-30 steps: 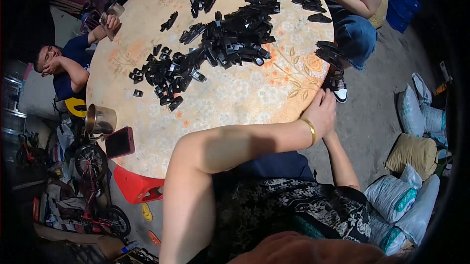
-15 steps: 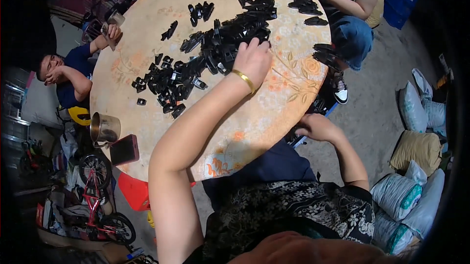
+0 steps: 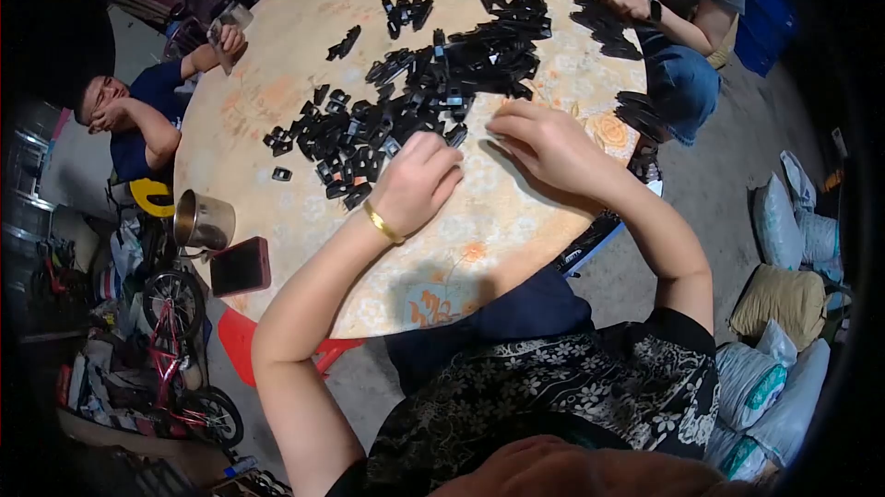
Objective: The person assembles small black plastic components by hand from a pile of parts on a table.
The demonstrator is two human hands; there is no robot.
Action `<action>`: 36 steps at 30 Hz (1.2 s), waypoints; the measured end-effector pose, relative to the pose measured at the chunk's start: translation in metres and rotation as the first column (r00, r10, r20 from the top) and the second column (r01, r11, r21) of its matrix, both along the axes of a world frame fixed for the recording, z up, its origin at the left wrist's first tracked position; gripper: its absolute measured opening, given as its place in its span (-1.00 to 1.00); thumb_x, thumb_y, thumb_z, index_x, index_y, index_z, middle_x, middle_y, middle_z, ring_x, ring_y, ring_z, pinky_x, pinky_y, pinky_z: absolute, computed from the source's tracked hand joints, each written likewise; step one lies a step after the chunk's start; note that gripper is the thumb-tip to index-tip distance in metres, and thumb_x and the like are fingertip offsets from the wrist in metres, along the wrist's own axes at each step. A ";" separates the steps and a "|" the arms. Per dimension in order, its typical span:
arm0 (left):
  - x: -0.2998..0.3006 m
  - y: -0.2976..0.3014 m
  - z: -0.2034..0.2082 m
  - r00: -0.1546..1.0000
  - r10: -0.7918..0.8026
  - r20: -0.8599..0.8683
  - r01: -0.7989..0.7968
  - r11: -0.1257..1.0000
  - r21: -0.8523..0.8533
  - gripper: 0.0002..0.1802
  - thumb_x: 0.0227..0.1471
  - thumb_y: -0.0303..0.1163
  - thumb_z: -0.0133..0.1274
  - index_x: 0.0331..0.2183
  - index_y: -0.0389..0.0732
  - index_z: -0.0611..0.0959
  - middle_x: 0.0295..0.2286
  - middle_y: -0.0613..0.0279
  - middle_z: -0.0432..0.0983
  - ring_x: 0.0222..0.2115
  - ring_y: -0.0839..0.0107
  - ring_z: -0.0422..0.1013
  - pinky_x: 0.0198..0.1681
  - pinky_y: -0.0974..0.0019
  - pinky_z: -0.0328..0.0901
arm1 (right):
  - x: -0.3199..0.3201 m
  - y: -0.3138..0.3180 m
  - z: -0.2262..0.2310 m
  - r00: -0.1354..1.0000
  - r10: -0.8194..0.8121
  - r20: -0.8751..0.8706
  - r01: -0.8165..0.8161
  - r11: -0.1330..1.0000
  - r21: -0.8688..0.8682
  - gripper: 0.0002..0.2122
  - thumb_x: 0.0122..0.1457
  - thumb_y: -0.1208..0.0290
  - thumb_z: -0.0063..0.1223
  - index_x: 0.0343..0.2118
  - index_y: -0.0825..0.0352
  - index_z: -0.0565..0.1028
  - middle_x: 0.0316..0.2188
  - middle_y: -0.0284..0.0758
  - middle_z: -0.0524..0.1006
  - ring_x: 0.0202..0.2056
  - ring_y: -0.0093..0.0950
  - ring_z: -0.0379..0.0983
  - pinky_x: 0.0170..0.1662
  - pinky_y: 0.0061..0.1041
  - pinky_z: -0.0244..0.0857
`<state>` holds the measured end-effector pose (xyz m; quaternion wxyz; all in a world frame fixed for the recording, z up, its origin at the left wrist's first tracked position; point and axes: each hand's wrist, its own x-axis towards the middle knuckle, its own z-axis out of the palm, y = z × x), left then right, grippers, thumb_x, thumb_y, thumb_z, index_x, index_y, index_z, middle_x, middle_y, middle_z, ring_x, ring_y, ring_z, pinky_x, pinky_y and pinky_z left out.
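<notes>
Black parts (image 3: pixel 489 54), lying mostly in a loose heap across the middle of a round, flower-patterned bench (image 3: pixel 304 243), thinning toward the far edge and spreading at the near left into a patch of smaller parts (image 3: pixel 341 133).

Left hand (image 3: pixel 419 179), wearing a gold bangle (image 3: pixel 381 223) at the wrist: resting at the near edge of the heap, curling the fingers inward, just beside one part. Gripping anything or not: cannot tell, with the fingertips turning down.

Right hand (image 3: pixel 548 147): reaching in just right of the heap, bending the fingers loosely, part open, showing nothing in its hold, not touching the other hand.

As a judgement, looking only partly laid out: lying side by side in two rows (image 3: pixel 606 29) along the right edge, near a co-worker's hands (image 3: pixel 630 1); sitting in two small groups (image 3: pixel 407 15) beyond the heap; leaving the larger share jumbled. Joined or single: too small to tell.

At the near left, standing and lying close together: a metal pot (image 3: pixel 214 220) and a phone (image 3: pixel 241 266).
</notes>
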<state>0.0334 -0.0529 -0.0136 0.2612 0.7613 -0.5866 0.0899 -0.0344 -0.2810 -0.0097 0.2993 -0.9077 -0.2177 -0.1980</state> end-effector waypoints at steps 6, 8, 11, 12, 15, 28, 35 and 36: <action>-0.010 -0.006 -0.005 0.841 0.477 0.256 -0.504 0.863 0.047 -0.70 -0.20 -0.34 0.23 -0.35 -0.23 0.58 -0.34 0.15 0.36 -0.23 0.16 0.27 -0.13 0.11 0.12 | 0.053 0.030 -0.001 0.999 0.010 0.041 -0.002 0.982 -0.188 -0.75 -0.02 0.53 0.10 -0.21 0.33 0.54 -0.30 -0.23 0.48 -0.24 -0.24 0.45 -0.21 -0.32 0.37; -0.018 0.000 0.006 0.856 0.464 0.229 -0.486 0.872 0.049 -0.74 -0.18 -0.35 0.21 -0.37 -0.23 0.59 -0.36 0.15 0.37 -0.25 0.16 0.28 -0.15 0.12 0.14 | 0.058 0.036 0.001 0.999 0.022 0.031 -0.010 0.944 -0.330 -0.73 -0.02 0.53 0.10 -0.20 0.30 0.54 -0.30 -0.26 0.48 -0.21 -0.27 0.45 -0.19 -0.34 0.37; -0.030 0.014 0.009 0.921 0.368 0.126 -0.376 0.925 0.049 -0.79 -0.16 -0.38 0.19 -0.39 -0.21 0.60 -0.40 0.14 0.38 -0.32 0.16 0.31 -0.22 0.14 0.20 | 0.057 0.041 0.004 0.989 0.121 0.082 -0.096 0.963 -0.253 -0.74 -0.01 0.50 0.11 -0.20 0.30 0.55 -0.28 -0.27 0.49 -0.20 -0.28 0.44 -0.17 -0.36 0.37; -0.034 0.018 0.008 0.960 0.275 0.051 -0.278 0.960 0.040 -0.80 -0.15 -0.39 0.19 -0.38 -0.21 0.60 -0.43 0.13 0.38 -0.36 0.16 0.32 -0.26 0.16 0.23 | 0.056 0.043 0.007 0.979 0.170 0.113 -0.145 0.969 -0.199 -0.75 -0.01 0.49 0.11 -0.20 0.29 0.55 -0.27 -0.27 0.49 -0.19 -0.28 0.44 -0.16 -0.36 0.37; -0.051 0.023 0.011 0.969 0.248 -0.012 -0.247 0.965 0.085 -0.82 -0.12 -0.42 0.16 -0.37 -0.20 0.60 -0.48 0.11 0.40 -0.41 0.12 0.34 -0.30 0.17 0.27 | 0.061 0.046 -0.003 0.985 0.157 0.074 -0.134 0.958 -0.255 -0.74 -0.01 0.47 0.13 -0.20 0.30 0.55 -0.27 -0.29 0.49 -0.20 -0.30 0.42 -0.16 -0.37 0.36; -0.037 0.031 -0.002 0.924 0.310 -0.224 -0.327 0.944 -0.041 -0.76 -0.20 -0.42 0.25 -0.39 -0.28 0.62 -0.45 0.08 0.47 -0.39 0.11 0.41 -0.31 0.18 0.32 | 0.037 0.041 0.007 0.822 0.239 -0.517 0.054 0.870 0.490 -0.83 0.05 0.65 0.14 -0.28 0.39 0.45 -0.32 -0.42 0.47 -0.28 -0.66 0.41 -0.19 -0.65 0.32; -0.039 0.031 -0.003 0.874 0.379 -0.305 -0.406 0.913 -0.028 -0.78 -0.24 -0.42 0.28 -0.46 -0.30 0.64 -0.50 0.09 0.47 -0.46 0.14 0.43 -0.36 0.22 0.33 | -0.004 0.032 -0.006 0.936 0.262 -0.237 -0.199 0.945 0.259 -0.75 -0.10 0.54 0.27 -0.29 0.38 0.57 -0.31 -0.25 0.56 -0.25 -0.37 0.47 -0.10 -0.42 0.32; -0.038 0.031 -0.005 0.873 0.378 -0.307 -0.405 0.914 -0.028 -0.78 -0.24 -0.42 0.28 -0.46 -0.30 0.64 -0.50 0.09 0.47 -0.46 0.14 0.43 -0.36 0.22 0.33 | -0.005 0.029 -0.005 0.951 0.220 -0.216 -0.180 0.965 0.189 -0.76 -0.12 0.51 0.28 -0.32 0.35 0.58 -0.36 -0.27 0.55 -0.27 -0.33 0.45 -0.13 -0.40 0.30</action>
